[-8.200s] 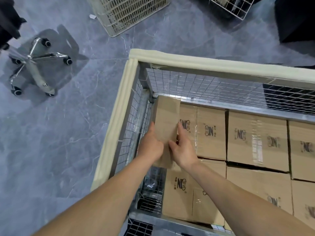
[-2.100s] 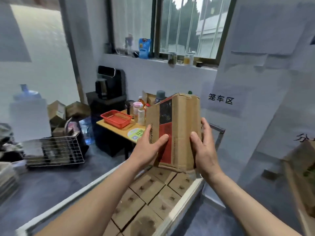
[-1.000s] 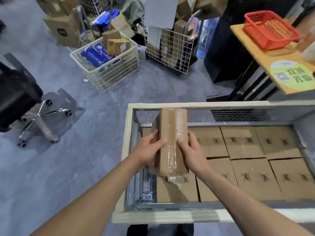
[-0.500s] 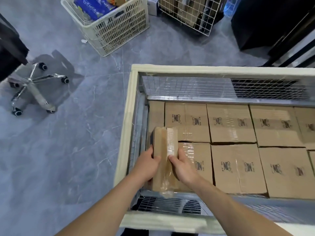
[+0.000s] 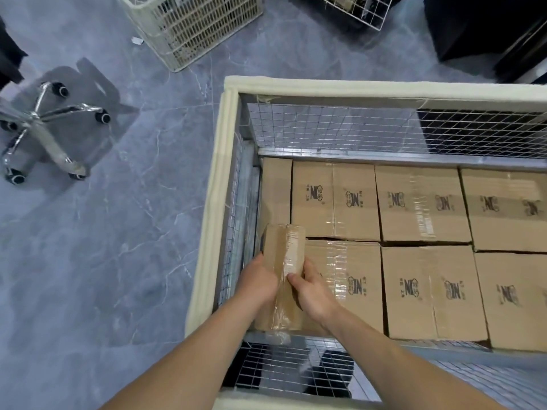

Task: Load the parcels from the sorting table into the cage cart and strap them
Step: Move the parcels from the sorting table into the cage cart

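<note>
The head camera looks down into the cage cart [image 5: 219,202]. It has wire walls and a soft, pale rim. Brown boxes [image 5: 423,204] with dark marks on top lie flat inside, packed side by side in two rows.

A thin parcel [image 5: 285,250] with shiny tape stands on its edge at the near left corner of the cart. It sits between the left wire wall and the nearest brown box.

Both hands hold it. The left hand [image 5: 260,281] grips its left side. The right hand [image 5: 312,290] grips its right side, with the thumb on top.

On the grey floor [image 5: 118,232] to the left is a shiny chair base [image 5: 40,128] with wheels. A plastic basket [image 5: 192,25] and a wire basket [image 5: 358,8] stand further back.
</note>
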`<state>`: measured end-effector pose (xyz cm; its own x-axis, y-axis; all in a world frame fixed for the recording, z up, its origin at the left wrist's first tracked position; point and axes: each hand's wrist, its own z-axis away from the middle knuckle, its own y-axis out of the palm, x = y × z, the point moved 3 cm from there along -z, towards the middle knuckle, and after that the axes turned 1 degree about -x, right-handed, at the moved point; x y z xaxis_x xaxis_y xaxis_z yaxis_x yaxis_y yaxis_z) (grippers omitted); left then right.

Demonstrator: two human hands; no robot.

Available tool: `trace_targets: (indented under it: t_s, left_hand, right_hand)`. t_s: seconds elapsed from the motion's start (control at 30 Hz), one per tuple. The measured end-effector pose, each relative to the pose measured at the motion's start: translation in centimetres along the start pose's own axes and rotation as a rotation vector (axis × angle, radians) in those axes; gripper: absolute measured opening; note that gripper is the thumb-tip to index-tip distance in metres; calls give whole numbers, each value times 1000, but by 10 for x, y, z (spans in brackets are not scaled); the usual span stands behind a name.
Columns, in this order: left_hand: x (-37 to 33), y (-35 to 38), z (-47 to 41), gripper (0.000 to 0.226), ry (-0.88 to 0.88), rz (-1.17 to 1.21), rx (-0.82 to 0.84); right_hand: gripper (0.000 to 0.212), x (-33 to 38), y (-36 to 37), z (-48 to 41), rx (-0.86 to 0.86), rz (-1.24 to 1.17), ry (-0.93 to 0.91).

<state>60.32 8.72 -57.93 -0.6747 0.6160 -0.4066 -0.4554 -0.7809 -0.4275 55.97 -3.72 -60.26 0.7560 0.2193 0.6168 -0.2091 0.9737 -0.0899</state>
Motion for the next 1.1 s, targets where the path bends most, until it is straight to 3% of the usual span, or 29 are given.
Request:
trace_targets:
  t_s: [0.27, 0.5, 0.57, 0.73, 0.83, 1.1]
  left_hand:
    - [22, 18, -21, 32, -106, -176, -117]
    - [32, 37, -40, 35, -52, -651, -139]
    - [33, 44, -47, 45, -57, -705, -116]
    - [47, 66, -66, 86, -102, -651, -24]
    - [49, 72, -69, 89, -170, -586, 14]
    - [35, 65, -66, 94, -209, -542, 62]
  right_hand:
    - [59, -20, 0, -27, -1, 193, -43]
    - [54, -48, 3, -57, 6, 412, -16]
    - [49, -52, 4, -67, 20, 524, -41]
    - [62, -61, 13, -86, 42, 739, -58]
    - [83, -66, 20, -91, 41, 793, -41]
    - [92, -59, 14, -92, 91, 904, -2]
